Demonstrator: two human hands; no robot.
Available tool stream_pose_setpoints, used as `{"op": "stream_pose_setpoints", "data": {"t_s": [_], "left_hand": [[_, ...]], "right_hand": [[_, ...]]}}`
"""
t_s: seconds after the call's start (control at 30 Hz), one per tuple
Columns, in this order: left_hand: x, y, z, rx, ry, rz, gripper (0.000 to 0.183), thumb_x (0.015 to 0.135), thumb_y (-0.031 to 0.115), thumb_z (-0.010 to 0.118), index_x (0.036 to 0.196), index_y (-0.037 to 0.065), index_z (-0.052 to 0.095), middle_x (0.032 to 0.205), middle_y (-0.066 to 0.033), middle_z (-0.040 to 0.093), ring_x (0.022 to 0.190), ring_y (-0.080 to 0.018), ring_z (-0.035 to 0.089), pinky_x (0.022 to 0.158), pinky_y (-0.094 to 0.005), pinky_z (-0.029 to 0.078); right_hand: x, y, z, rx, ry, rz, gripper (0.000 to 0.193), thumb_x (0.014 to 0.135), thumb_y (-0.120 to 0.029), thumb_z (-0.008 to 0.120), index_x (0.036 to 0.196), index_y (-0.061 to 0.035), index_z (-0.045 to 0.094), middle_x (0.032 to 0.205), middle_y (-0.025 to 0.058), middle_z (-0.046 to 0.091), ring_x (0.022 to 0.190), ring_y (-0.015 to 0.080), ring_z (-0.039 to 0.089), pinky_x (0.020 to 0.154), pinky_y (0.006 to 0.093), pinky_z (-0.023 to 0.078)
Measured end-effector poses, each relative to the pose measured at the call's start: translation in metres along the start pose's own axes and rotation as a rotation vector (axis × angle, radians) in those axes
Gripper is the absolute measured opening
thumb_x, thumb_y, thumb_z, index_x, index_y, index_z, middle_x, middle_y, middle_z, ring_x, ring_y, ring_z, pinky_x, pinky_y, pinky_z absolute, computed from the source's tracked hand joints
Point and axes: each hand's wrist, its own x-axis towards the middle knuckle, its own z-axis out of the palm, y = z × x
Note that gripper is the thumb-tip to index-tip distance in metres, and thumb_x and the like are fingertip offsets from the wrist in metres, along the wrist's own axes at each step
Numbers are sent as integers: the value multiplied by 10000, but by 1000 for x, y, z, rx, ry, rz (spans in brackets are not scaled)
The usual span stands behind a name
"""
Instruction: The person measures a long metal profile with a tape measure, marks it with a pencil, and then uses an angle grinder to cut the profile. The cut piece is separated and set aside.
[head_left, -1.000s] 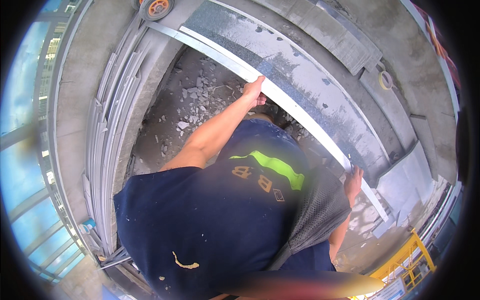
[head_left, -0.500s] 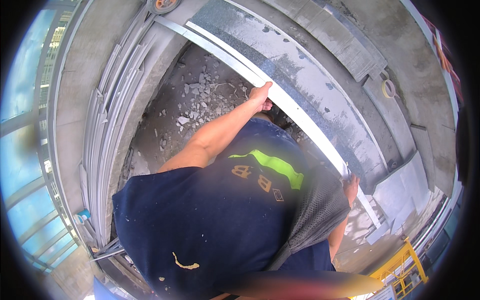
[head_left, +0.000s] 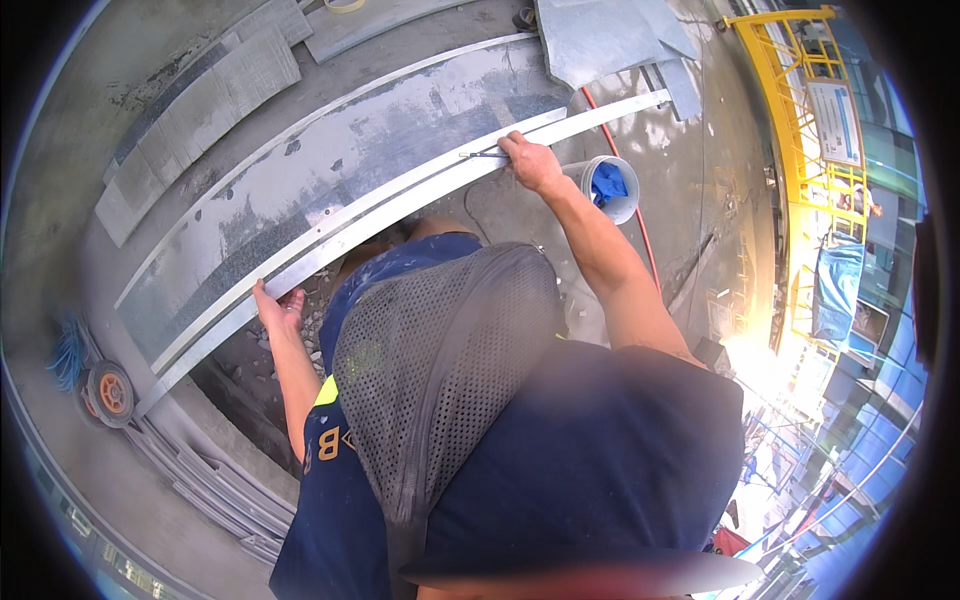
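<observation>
Two long pale metal strips run side by side along the near edge of a mottled grey slab. My left hand [head_left: 281, 308] grips the strips' near side toward the left end, thumb up against the upper metal strip [head_left: 215, 320] and fingers curled underneath. Farther right, my right hand [head_left: 532, 163] is closed over the longer lower metal strip [head_left: 620, 110]. A slim pencil [head_left: 482, 155] sticks out leftward from its fingers, lying across the metal. Behind the strips stretches the slab [head_left: 300, 175], patched with light and dark areas.
A white bucket [head_left: 622, 205] holding blue material stands right of my right forearm, beside a red hose [head_left: 645, 240]. Grey sheets [head_left: 600, 40] lie at the far right. An orange-hubbed wheel [head_left: 112, 392] sits by the strips' left end. Yellow metal framework [head_left: 790, 150] rises at right.
My view has swung round to the right, bringing the bucket and hose into sight. My right hand has come in over the strip with the pencil showing; my left hand stays at the metal.
</observation>
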Motion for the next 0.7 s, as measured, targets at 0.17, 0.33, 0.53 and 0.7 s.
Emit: {"op": "stream_pose_setpoints", "data": {"t_s": [0.17,0.33,0.53,0.7], "left_hand": [[-10,-8,8,-11,-29,-11,594,819,486,648,1203,58,499,1063,-168,540,910,-299,552,758,-429,498],[-23,2,5,-10,-101,28,614,826,459,642,1250,49,472,1131,-171,513,987,-301,537,804,-439,500],[-29,-12,32,2,-146,9,555,842,425,647,1211,46,478,1103,-169,541,978,-307,570,792,-431,525],[-44,-21,63,22,-209,9,549,844,428,650,1183,24,495,1059,-180,560,930,-313,593,762,-433,533]], "right_hand": [[-3,10,-9,-35,-3,-14,286,861,-60,491,1143,-93,520,1111,126,554,864,331,668,749,461,538],[-8,7,-24,-19,63,11,331,836,-100,600,1159,-89,526,1149,106,552,911,345,651,776,459,532],[2,25,-33,-49,55,43,297,843,-106,581,1136,-88,535,1136,109,553,937,350,646,775,464,538],[-6,52,-39,-97,41,134,295,856,-88,548,1151,-102,539,1172,104,563,949,354,645,793,456,535]]}}
